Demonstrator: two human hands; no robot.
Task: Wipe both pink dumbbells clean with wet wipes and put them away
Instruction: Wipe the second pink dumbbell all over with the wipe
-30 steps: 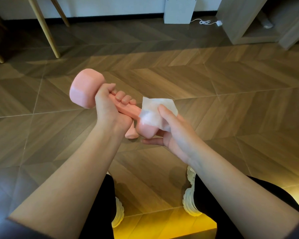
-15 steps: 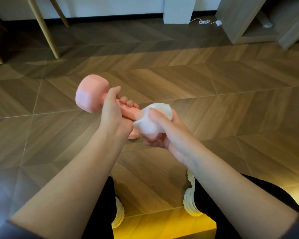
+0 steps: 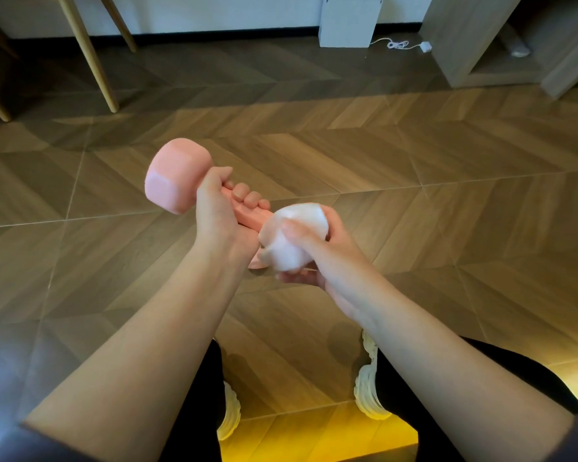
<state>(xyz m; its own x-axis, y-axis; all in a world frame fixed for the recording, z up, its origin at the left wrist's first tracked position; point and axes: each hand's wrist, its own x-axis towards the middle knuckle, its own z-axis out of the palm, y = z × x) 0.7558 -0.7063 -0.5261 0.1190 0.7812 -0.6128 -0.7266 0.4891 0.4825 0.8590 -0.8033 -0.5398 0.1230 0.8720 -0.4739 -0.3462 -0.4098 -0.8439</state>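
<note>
A wooden herringbone floor (image 3: 414, 201) is filling the scene, running to a pale wall with a dark skirting at the far edge. A wooden cabinet (image 3: 461, 38) is standing at the far right, slanted wooden furniture legs (image 3: 87, 55) are coming down at the far left, and a white box (image 3: 347, 20) is sitting between them against the wall, with a white cable (image 3: 397, 45) lying just to its right. Both forearms are reaching out over the floor above dark trouser legs and pale shoes (image 3: 369, 391). The pink dumbbell (image 3: 177, 175) is being held in the air at a slant, its bare head pointing far left and its other head coming near right. The left hand (image 3: 219, 211) is wrapping closed around the handle just beside the bare head, fingers curling over the top. The right hand (image 3: 314, 248) is cupping closed around the nearer head with the white wet wipe (image 3: 297, 225) pressed between palm and dumbbell, thumb lying on top; the wipe is covering that head almost wholly, only a sliver of pink showing below it
</note>
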